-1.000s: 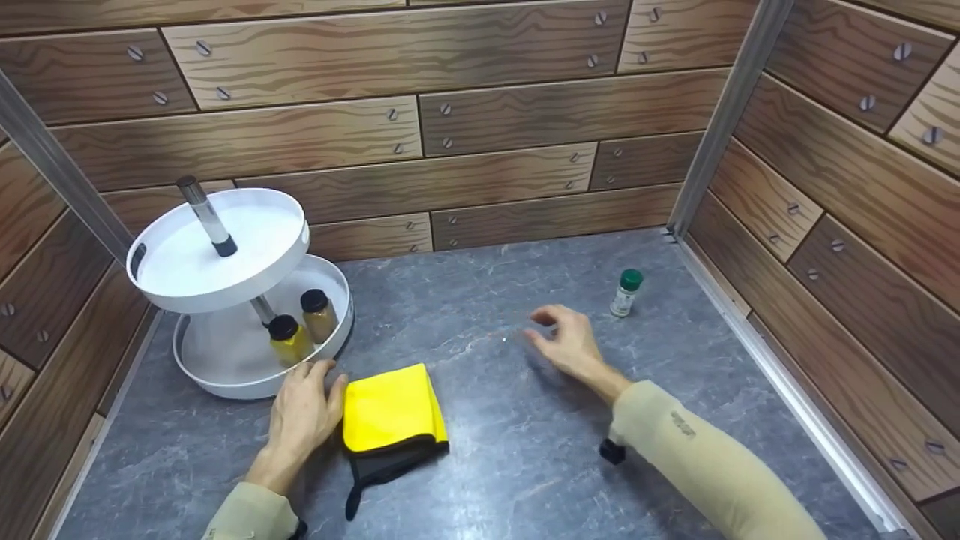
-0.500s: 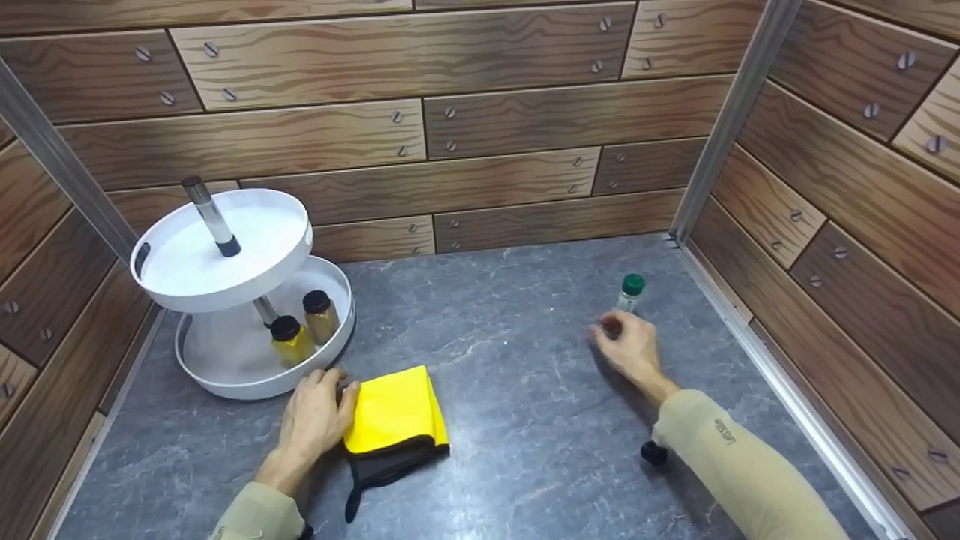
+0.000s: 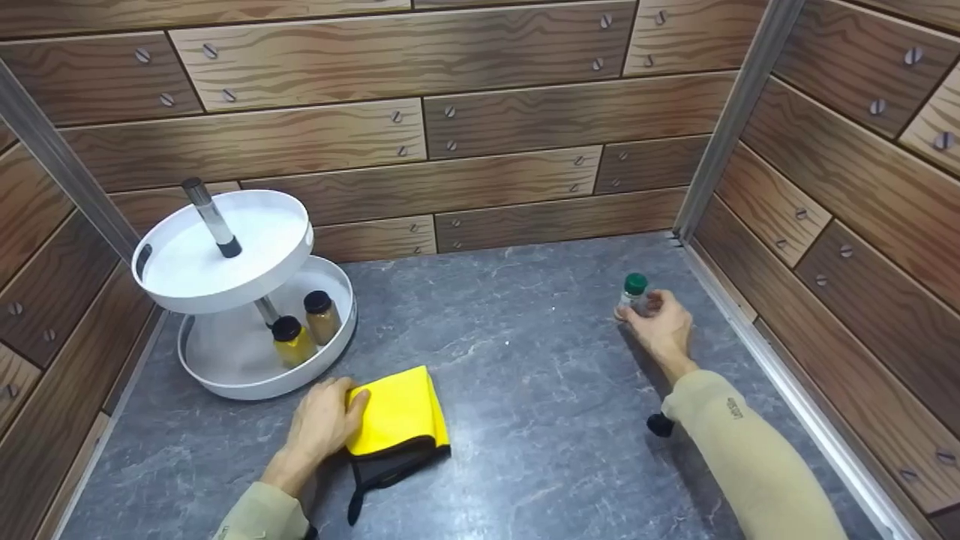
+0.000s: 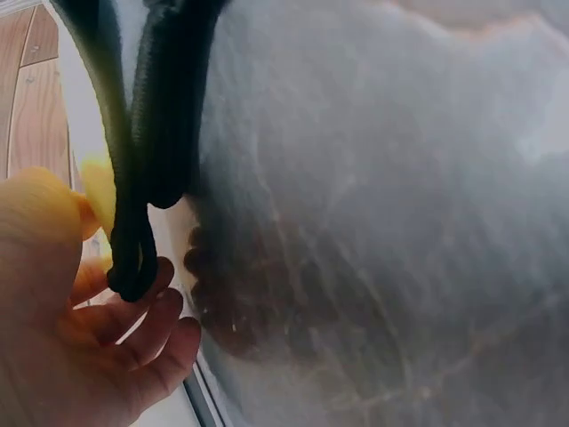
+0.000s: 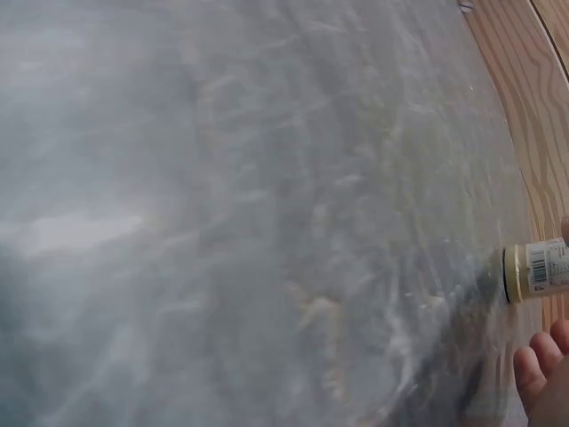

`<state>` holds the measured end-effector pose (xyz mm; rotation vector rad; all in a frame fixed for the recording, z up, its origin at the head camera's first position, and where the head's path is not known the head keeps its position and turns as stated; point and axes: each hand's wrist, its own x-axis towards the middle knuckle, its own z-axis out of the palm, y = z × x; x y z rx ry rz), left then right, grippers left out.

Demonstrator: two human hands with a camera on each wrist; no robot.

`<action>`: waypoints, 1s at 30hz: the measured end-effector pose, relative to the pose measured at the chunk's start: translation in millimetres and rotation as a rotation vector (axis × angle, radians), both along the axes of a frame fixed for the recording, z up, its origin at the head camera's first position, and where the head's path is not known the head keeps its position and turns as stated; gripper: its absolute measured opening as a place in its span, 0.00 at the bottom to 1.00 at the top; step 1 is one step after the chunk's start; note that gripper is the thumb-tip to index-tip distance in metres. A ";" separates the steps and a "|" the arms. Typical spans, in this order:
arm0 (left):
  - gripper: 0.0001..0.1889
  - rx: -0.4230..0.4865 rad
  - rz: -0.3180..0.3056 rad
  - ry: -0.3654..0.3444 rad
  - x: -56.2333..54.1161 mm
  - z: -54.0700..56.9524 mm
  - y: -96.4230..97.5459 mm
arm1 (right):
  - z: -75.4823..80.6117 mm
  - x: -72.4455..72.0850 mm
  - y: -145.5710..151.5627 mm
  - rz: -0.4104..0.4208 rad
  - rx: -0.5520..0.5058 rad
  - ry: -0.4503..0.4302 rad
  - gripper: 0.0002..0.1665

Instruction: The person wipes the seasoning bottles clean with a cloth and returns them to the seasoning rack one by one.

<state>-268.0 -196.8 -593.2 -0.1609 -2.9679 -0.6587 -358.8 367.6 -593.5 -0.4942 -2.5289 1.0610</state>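
Near left, the left hand (image 3: 322,424) pinches the cloth (image 3: 399,409); far right, the right hand (image 3: 664,326) grasps the jar (image 3: 634,289)

hands (image 3: 324,421) (image 3: 664,330): 2 | black-capped jars (image 3: 294,346) (image 3: 322,324): 2 | green-capped jar (image 3: 635,284): 1 | yellow-black cloth (image 3: 394,409): 1 | white trays (image 3: 270,225) (image 3: 217,356): 2

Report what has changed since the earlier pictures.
The right hand has moved rightward and forward to the green-capped bottle, thumb and fingers now either side of it; whether it grips is unclear. The left hand has edged right, its thumb now on the yellow cloth. The bottle, cloth, two-tier stand, yellow jar and brown jar stay in place.
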 end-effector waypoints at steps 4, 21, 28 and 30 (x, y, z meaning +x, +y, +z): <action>0.17 0.000 -0.002 -0.054 -1.0 2.3 -1.1 | 2.7 -6.1 -1.0 0.006 -0.021 -0.020 0.39; 0.07 0.176 0.039 0.000 0.5 1.2 0.4 | -4.1 -20.5 -9.9 -0.019 -0.024 0.012 0.29; 0.08 0.219 0.062 -0.014 0.9 3.2 0.9 | -6.3 -20.5 -8.5 -0.054 -0.019 0.049 0.29; 0.09 0.242 0.070 -0.019 1.0 4.9 1.6 | -6.9 -20.1 -9.0 -0.050 -0.025 0.067 0.28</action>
